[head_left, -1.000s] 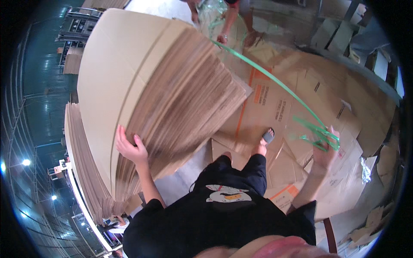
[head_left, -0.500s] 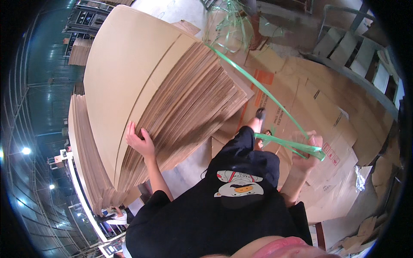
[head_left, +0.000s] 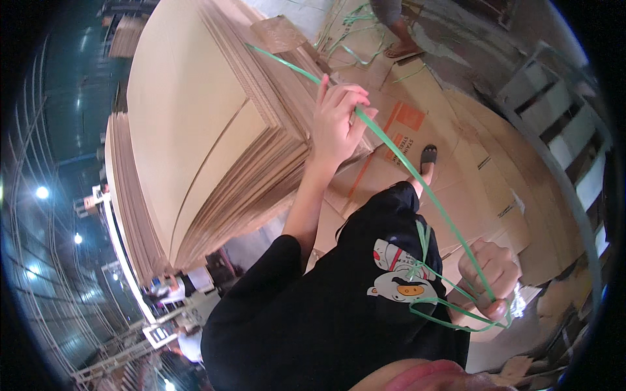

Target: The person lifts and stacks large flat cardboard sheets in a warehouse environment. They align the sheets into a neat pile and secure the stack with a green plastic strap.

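A tall stack of brown cardboard sheets [head_left: 189, 85] stands at my left, its cut edges facing me. A green plastic strap [head_left: 395, 147] comes off the stack's far side and runs taut down to the right. My left hand [head_left: 338, 124], at the stack's far right corner, pinches the strap with one finger sticking up. In a closed fist my right hand [head_left: 490, 272] grips the same strap, low at the right. The strap's loose tail hangs from that fist in loops before my black shirt.
Flattened cardboard [head_left: 450, 150] covers the floor ahead. A slatted metal-framed rack [head_left: 554, 111] stands at the right. Another person's leg [head_left: 399, 32] shows at the far side, near tangled green strap [head_left: 355, 49]. A second cardboard stack [head_left: 130, 195] is farther left.
My left hand has left the sheets' edge and moved up and right onto the strap. My right hand has dropped lower and right, still gripping. The view has shifted relative to the stack.
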`<action>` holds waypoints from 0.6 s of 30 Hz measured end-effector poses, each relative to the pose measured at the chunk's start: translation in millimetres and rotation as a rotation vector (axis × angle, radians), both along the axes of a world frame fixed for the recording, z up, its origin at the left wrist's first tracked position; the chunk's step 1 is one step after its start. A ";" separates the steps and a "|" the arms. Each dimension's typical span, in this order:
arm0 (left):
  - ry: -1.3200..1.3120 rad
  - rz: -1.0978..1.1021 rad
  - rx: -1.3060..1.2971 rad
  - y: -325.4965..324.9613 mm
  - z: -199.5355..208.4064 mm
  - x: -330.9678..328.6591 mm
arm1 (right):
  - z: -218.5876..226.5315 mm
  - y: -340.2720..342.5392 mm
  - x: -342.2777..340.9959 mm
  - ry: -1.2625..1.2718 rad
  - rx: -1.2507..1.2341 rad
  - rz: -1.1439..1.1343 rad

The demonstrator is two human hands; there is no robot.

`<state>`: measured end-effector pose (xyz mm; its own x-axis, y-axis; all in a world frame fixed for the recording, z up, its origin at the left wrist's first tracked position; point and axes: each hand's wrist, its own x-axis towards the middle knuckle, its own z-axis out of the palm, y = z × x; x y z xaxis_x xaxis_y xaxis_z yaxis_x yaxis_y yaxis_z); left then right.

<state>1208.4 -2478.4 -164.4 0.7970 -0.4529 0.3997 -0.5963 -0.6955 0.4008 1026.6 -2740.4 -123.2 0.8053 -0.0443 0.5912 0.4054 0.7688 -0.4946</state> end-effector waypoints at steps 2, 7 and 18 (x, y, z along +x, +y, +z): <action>-0.163 0.006 -0.056 -3.7 -21.7 28.4 | -3.1 -19.0 17.8 0.142 -0.025 -0.067; 0.189 0.282 -0.828 -62.5 -13.0 59.5 | -55.3 -82.6 86.3 0.469 -0.529 -0.222; 0.502 -0.317 -0.727 -153.1 44.6 -10.5 | -52.2 53.1 272.7 -0.253 -1.007 0.023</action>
<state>1197.9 -2631.5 -119.8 0.8350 -0.4527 0.3128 -0.3548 -0.0083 0.9349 1299.3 -2687.3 -175.3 0.6468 0.5780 0.4976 0.5771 0.0557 -0.8148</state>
